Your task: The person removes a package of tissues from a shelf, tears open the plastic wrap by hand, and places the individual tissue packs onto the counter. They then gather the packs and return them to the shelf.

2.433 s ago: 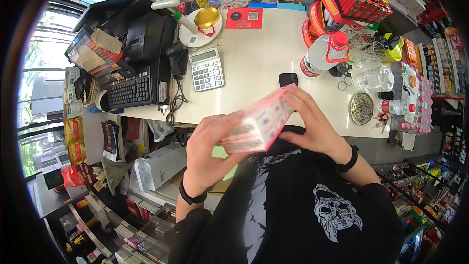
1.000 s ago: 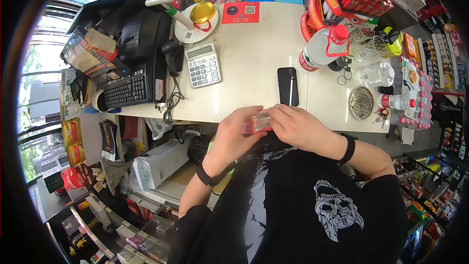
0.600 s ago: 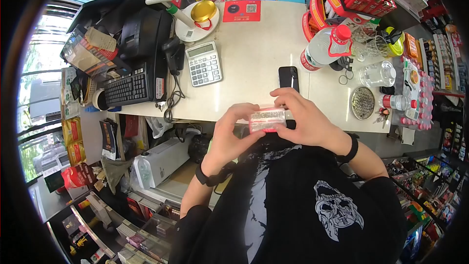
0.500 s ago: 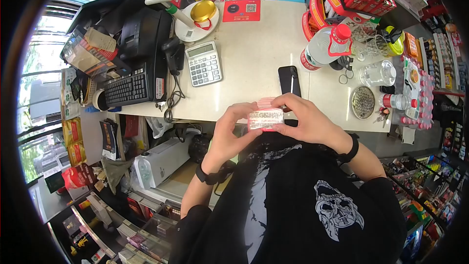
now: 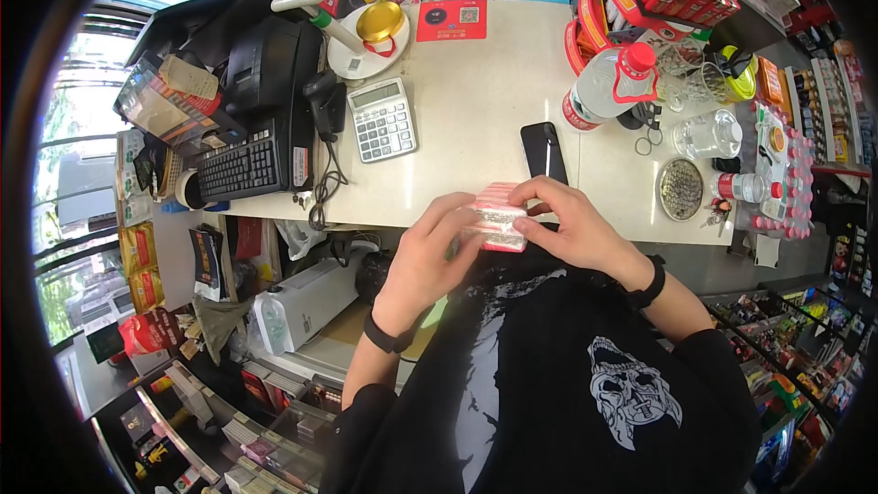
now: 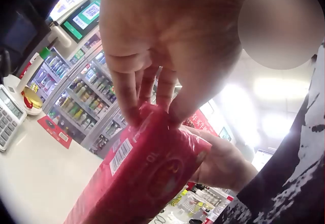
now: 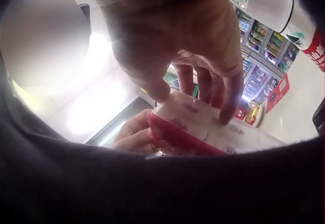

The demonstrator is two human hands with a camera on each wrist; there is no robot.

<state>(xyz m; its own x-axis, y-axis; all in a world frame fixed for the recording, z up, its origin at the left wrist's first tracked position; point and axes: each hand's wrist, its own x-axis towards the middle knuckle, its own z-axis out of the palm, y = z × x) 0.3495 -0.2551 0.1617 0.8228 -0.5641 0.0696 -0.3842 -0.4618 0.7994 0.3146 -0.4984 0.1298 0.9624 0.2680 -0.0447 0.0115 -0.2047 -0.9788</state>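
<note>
Both hands hold a pink-and-white plastic-wrapped pack point(image 5: 499, 220) at the counter's front edge, close to the dark shirt. My left hand point(image 5: 425, 252) pinches its left end between thumb and fingers. The left wrist view shows the pack's red side point(image 6: 152, 173) with a barcode. My right hand point(image 5: 585, 230) grips the opposite end, thumb on the side facing me. In the right wrist view those fingers spread over a white printed face point(image 7: 203, 125) beside a red edge. Just beyond the right hand lies a black phone point(image 5: 543, 154).
A calculator point(image 5: 382, 121), keyboard point(image 5: 236, 169) and scanner point(image 5: 322, 108) stand at the left of the counter point(image 5: 466, 110). On the right are a large red-capped bottle point(image 5: 604, 91), scissors point(image 5: 649, 137), a round dish point(image 5: 681, 189) and smaller bottles point(image 5: 743, 187). A red QR card point(image 5: 452, 20) lies at the back.
The pack has come from a raised, slanted hold to a level one near the counter edge, turning end-on. Left fingers have shifted over its end. The phone, partly covered earlier, now shows and lies slightly turned.
</note>
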